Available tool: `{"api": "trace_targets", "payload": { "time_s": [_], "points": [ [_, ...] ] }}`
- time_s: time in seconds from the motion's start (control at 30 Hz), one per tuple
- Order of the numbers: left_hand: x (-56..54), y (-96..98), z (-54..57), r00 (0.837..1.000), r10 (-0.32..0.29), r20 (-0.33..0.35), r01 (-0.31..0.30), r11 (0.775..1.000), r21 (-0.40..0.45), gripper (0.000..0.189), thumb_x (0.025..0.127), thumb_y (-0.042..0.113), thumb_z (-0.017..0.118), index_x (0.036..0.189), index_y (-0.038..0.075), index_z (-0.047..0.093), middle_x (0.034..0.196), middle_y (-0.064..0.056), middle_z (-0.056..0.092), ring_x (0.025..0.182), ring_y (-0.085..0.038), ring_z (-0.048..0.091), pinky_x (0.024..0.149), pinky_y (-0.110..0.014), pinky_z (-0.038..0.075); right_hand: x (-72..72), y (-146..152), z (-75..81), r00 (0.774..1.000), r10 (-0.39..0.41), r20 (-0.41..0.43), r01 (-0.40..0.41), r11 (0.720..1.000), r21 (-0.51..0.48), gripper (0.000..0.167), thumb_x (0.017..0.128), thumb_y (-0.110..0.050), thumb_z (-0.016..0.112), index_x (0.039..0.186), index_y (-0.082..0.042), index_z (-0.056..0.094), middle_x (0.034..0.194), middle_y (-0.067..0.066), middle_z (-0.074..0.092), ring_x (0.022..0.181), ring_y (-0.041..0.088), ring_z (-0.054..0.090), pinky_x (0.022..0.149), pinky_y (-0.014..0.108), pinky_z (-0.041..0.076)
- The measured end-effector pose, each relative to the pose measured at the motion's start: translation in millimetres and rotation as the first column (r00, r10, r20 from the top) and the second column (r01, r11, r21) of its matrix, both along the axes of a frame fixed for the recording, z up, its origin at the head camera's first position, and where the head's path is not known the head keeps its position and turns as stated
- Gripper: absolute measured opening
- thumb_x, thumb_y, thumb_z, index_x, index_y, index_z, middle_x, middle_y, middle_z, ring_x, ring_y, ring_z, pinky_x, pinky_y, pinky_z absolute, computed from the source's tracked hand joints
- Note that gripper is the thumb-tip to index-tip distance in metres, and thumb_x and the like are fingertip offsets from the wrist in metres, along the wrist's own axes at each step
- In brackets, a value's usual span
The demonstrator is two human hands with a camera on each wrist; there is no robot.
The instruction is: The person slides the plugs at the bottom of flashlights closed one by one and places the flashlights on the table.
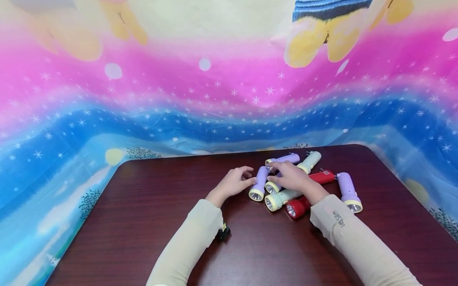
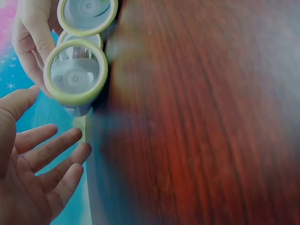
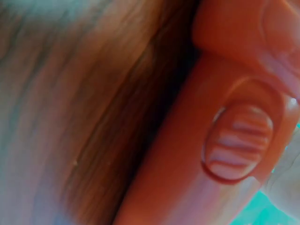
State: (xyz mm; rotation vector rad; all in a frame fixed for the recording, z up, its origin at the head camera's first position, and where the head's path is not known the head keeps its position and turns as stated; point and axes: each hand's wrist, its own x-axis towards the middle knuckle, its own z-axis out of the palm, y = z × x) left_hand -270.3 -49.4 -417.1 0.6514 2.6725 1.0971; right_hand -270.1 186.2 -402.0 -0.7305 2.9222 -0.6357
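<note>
My left hand [image 1: 234,182] is beside the leftmost purple flashlight [image 1: 260,183], its thumb tip right at the flashlight's side. In the left wrist view its fingers [image 2: 56,145] are spread and hold nothing. My right hand [image 1: 291,176] reaches over the group, thumb and index finger apart, fingertips close to the leftmost flashlight's right side. Under it lies a second purple flashlight [image 1: 272,187], partly hidden; I cannot tell whether the fingers grip it. A pale green flashlight [image 1: 274,201] and a red flashlight [image 1: 295,208] run beneath the right wrist.
Behind my right hand lie another purple flashlight [image 1: 290,158] and a pale green one [image 1: 312,159]. A red flashlight handle [image 1: 323,176] points right, near a purple flashlight [image 1: 346,188]. The dark wooden table [image 1: 161,198] meets a printed cloth backdrop [image 1: 214,99].
</note>
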Motion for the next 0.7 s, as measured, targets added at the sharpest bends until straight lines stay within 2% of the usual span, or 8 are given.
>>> {"api": "trace_targets", "payload": {
  "time_s": [0.17, 0.33, 0.5, 0.7],
  "points": [
    [-2.4, 6.0, -3.7, 0.999, -0.038, 0.027, 0.038, 0.999, -0.004, 0.053, 0.097, 0.034, 0.064, 0.14, 0.005, 0.055, 0.121, -0.011, 0.07, 0.103, -0.02, 0.068, 0.091, -0.035, 0.055, -1.1, -1, -1.8, 1.0, -0.003, -0.015, 0.002, 1.0, -0.009, 0.051, 0.095, -0.027, 0.067, 0.14, -0.006, 0.056, 0.114, 0.011, 0.07, 0.099, 0.025, 0.064, 0.085, 0.047, 0.054],
    [-3.7, 10.0, -7.0, 0.997, -0.055, 0.046, 0.055, 0.998, -0.009, 0.052, 0.097, 0.036, 0.062, 0.14, 0.008, 0.055, 0.122, -0.01, 0.069, 0.108, -0.019, 0.067, 0.094, -0.035, 0.054, -0.6, -2, -1.7, 1.0, -0.011, -0.016, 0.01, 1.0, -0.025, 0.049, 0.094, -0.025, 0.068, 0.138, -0.007, 0.058, 0.113, 0.011, 0.071, 0.097, 0.025, 0.063, 0.082, 0.046, 0.053],
    [-4.3, 12.2, -8.1, 0.997, -0.046, 0.053, 0.046, 0.999, 0.002, 0.052, 0.096, 0.035, 0.064, 0.139, 0.007, 0.055, 0.121, -0.011, 0.069, 0.109, -0.02, 0.066, 0.094, -0.035, 0.054, 0.3, -5, -1.0, 1.0, -0.025, -0.003, 0.025, 0.999, -0.042, 0.047, 0.094, -0.025, 0.067, 0.138, -0.009, 0.059, 0.114, 0.01, 0.07, 0.102, 0.027, 0.062, 0.085, 0.049, 0.051],
    [-3.6, 13.4, -8.1, 0.997, -0.03, 0.072, 0.026, 0.999, 0.044, 0.051, 0.094, 0.032, 0.067, 0.137, 0.006, 0.058, 0.118, -0.011, 0.07, 0.109, -0.021, 0.065, 0.095, -0.036, 0.053, 0.2, -7, -1.6, 0.998, -0.04, 0.043, 0.042, 0.999, -0.033, 0.046, 0.095, -0.024, 0.066, 0.139, -0.011, 0.058, 0.113, 0.007, 0.072, 0.104, 0.025, 0.066, 0.088, 0.058, 0.046]
  ]
}}
